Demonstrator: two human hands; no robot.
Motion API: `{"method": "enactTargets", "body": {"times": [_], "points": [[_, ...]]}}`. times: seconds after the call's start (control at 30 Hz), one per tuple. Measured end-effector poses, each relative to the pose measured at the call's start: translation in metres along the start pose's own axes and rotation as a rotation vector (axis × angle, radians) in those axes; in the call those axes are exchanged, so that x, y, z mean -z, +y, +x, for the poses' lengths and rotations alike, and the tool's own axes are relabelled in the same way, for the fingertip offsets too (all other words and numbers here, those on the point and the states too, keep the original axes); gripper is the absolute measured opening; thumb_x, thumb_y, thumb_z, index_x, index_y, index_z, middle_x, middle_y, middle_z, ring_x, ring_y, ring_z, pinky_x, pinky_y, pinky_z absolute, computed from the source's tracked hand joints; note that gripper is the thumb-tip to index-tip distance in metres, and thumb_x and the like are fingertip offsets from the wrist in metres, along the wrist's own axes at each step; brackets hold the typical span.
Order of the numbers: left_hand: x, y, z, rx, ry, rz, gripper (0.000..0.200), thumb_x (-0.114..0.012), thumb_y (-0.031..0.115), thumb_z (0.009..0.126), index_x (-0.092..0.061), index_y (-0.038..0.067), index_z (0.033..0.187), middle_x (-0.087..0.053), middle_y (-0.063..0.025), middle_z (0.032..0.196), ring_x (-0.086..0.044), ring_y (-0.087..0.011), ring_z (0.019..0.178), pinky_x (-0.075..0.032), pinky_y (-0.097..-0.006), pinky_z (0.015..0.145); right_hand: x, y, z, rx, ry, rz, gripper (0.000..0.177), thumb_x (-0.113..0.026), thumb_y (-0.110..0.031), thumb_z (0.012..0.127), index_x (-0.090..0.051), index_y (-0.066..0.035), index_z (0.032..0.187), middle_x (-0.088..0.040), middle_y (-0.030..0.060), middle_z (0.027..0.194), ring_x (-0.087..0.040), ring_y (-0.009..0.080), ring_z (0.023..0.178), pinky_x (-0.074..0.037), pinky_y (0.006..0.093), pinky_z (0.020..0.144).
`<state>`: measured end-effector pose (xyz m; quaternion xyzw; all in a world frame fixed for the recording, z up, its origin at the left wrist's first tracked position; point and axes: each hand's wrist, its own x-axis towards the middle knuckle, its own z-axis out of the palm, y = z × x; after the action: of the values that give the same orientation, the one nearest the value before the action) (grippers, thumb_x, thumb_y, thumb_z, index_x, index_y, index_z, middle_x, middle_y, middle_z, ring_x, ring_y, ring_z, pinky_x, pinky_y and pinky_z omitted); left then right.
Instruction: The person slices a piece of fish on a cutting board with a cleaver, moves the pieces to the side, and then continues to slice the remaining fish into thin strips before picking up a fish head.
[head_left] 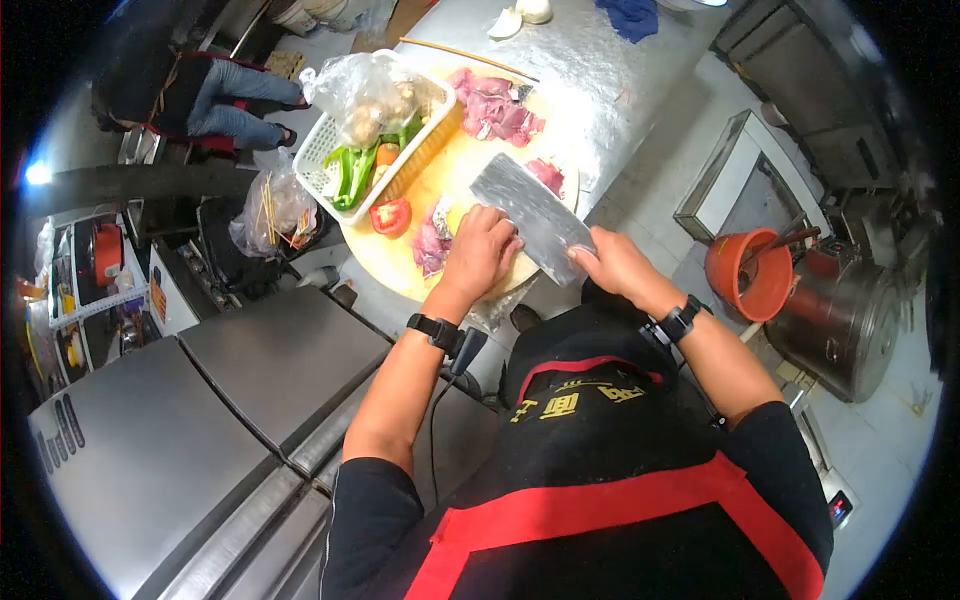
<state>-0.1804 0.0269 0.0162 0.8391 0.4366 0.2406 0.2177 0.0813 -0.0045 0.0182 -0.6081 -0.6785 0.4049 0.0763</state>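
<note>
My right hand (622, 268) grips a broad cleaver (530, 212), its thumb on the flat of the blade. The blade is tilted over the right part of a round yellowish cutting board (385, 262). Close against the blade's left side, my left hand (482, 252) has its fingers curled down; what lies under them is hidden. Left of that hand is a piece of pink raw meat (431, 248), and beyond it a cut tomato (390, 216). More raw meat pieces (497, 107) lie at the board's far side, and another meat piece (546, 175) shows behind the blade.
A white plastic basket (318, 168) with green peppers (356, 176) and a clear bag (362, 95) stands on the board's left. A thin stick (468, 58) lies beyond. Blue cloth (630, 18) is on the metal table (600, 100). Another person (225, 100) stands at upper left.
</note>
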Motion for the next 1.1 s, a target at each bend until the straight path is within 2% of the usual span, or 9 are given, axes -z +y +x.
{"method": "enactTargets", "body": {"times": [0.1, 0.3, 0.67, 0.73, 0.8, 0.87, 0.93, 1.03, 1.1], "points": [[0.007, 0.003, 0.000, -0.017, -0.159, 0.020, 0.018, -0.076, 0.008, 0.080, -0.064, 0.003, 0.092, -0.060, -0.0132, 0.099, -0.056, -0.0358, 0.096, -0.046, -0.0448, 0.086, -0.010, -0.020, 0.026, 0.057, 0.084, -0.010, 0.042, -0.068, -0.039, 0.094, -0.065, 0.004, 0.097, -0.068, 0.0301, 0.088, -0.068, 0.0491, 0.085, -0.054, 0.0538, 0.074], [0.008, -0.003, -0.001, -0.106, -0.075, 0.049, 0.015, -0.072, 0.002, 0.077, -0.065, 0.004, 0.090, -0.064, -0.0102, 0.099, -0.056, -0.0338, 0.095, -0.048, -0.0434, 0.086, -0.004, -0.045, 0.044, -0.017, 0.102, 0.043, 0.041, -0.067, -0.038, 0.094, -0.067, 0.003, 0.099, -0.070, 0.0283, 0.090, -0.070, 0.0456, 0.086, -0.056, 0.0523, 0.076], [0.010, -0.027, -0.022, -0.093, 0.092, 0.153, 0.013, -0.075, 0.010, 0.083, -0.066, 0.006, 0.092, -0.064, -0.0109, 0.096, -0.057, -0.0342, 0.092, -0.047, -0.0452, 0.082, 0.030, 0.013, -0.112, -0.113, -0.077, -0.119, 0.043, -0.067, -0.039, 0.096, -0.058, 0.004, 0.094, -0.064, 0.0320, 0.081, -0.064, 0.0518, 0.079, -0.050, 0.0558, 0.070], [0.022, -0.024, -0.031, 0.060, 0.154, 0.274, 0.015, -0.076, 0.012, 0.081, -0.062, 0.006, 0.084, -0.062, -0.0106, 0.092, -0.058, -0.0341, 0.091, -0.046, -0.0455, 0.082, 0.032, 0.020, -0.113, -0.071, -0.066, -0.126, 0.045, -0.067, -0.040, 0.095, -0.058, 0.004, 0.093, -0.065, 0.0319, 0.081, -0.065, 0.0514, 0.078, -0.052, 0.0557, 0.070], [0.030, -0.028, -0.037, 0.066, 0.219, 0.342, 0.012, -0.075, 0.012, 0.081, -0.066, 0.008, 0.087, -0.062, -0.0110, 0.091, -0.058, -0.0338, 0.090, -0.045, -0.0449, 0.082, 0.030, 0.024, -0.110, -0.040, -0.068, -0.124, 0.046, -0.067, -0.041, 0.095, -0.059, 0.005, 0.092, -0.066, 0.0319, 0.081, -0.066, 0.0510, 0.077, -0.053, 0.0555, 0.069], [0.036, -0.028, -0.041, 0.032, 0.101, 0.163, 0.013, -0.073, 0.009, 0.081, -0.068, 0.009, 0.092, -0.062, -0.0115, 0.093, -0.057, -0.0335, 0.091, -0.044, -0.0449, 0.083, 0.028, 0.023, -0.101, -0.019, 0.002, -0.045, 0.047, -0.066, -0.041, 0.095, -0.058, 0.005, 0.092, -0.066, 0.0313, 0.083, -0.065, 0.0506, 0.080, -0.052, 0.0544, 0.070], [0.041, -0.016, -0.042, 0.052, 0.082, 0.209, 0.017, -0.073, 0.009, 0.080, -0.069, 0.009, 0.096, -0.062, -0.0116, 0.097, -0.057, -0.0332, 0.095, -0.044, -0.0445, 0.085, 0.023, 0.012, -0.087, -0.036, 0.029, 0.017, 0.047, -0.065, -0.042, 0.095, -0.058, 0.005, 0.092, -0.066, 0.0312, 0.084, -0.065, 0.0503, 0.081, -0.052, 0.0540, 0.071], [0.033, -0.003, -0.034, 0.103, 0.236, 0.197, 0.024, -0.074, 0.009, 0.079, -0.067, 0.006, 0.102, -0.063, -0.0120, 0.105, -0.058, -0.0331, 0.102, -0.045, -0.0451, 0.088, 0.023, 0.002, -0.070, -0.110, 0.057, 0.077, 0.048, -0.064, -0.043, 0.096, -0.058, 0.004, 0.093, -0.066, 0.0311, 0.087, -0.064, 0.0501, 0.084, -0.051, 0.0534, 0.073], [0.021, 0.000, -0.022, 0.045, 0.226, 0.179, 0.022, -0.074, 0.007, 0.080, -0.067, 0.006, 0.101, -0.064, -0.0119, 0.106, -0.059, -0.0328, 0.101, -0.046, -0.0448, 0.089, 0.019, 0.007, -0.064, -0.149, 0.045, 0.068, 0.048, -0.064, -0.044, 0.096, -0.058, 0.004, 0.093, -0.066, 0.0312, 0.088, -0.064, 0.0501, 0.085, -0.050, 0.0533, 0.074]]}}
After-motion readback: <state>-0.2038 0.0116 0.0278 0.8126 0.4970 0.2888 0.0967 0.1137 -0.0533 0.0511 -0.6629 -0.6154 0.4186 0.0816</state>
